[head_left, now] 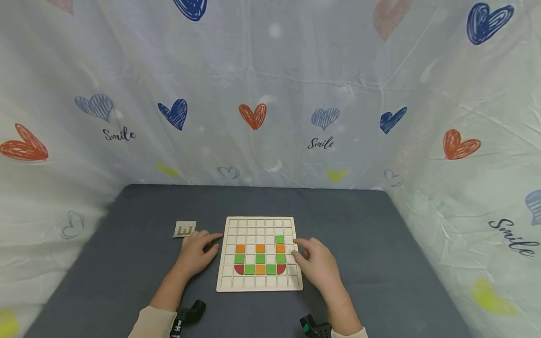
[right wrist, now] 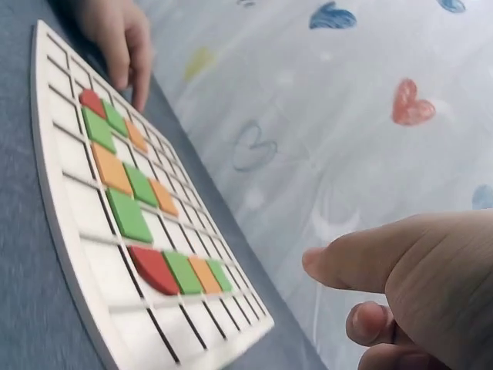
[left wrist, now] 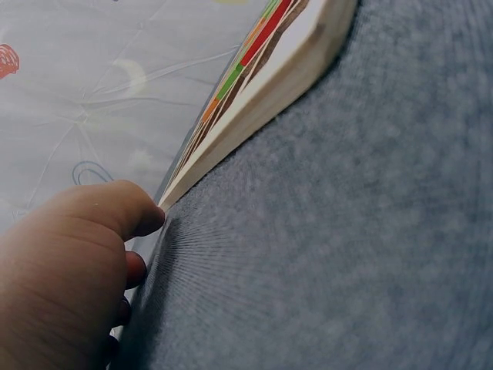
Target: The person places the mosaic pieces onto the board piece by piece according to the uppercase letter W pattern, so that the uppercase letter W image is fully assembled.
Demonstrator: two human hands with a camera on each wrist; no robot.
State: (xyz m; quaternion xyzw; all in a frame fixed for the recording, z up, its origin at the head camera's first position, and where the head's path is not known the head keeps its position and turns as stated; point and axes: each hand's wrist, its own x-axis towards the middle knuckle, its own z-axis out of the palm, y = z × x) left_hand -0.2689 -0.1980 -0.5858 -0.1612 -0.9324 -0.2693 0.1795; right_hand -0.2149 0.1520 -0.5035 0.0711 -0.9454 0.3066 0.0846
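A square pale grid board (head_left: 258, 231) lies flat on the dark table, with coloured tiles set in its squares. Green tiles (head_left: 260, 258) and orange tiles (head_left: 240, 248) form three upright columns above a bottom row, and a rounded red tile (head_left: 239, 269) ends that row at each side. The right column has an extra green tile (head_left: 279, 239) on top. At the board's left edge my left hand (head_left: 196, 251) rests, index finger stretched to the rim. My right hand (head_left: 318, 265) is by the right edge, thumb and index finger apart with nothing between them.
A small printed card (head_left: 184, 228) with a grid pattern lies just beyond my left hand. Behind the grey-blue table (head_left: 351, 211) hangs a pale curtain (head_left: 287, 155) printed with hearts. A black wrist device (head_left: 192, 312) is on each wrist.
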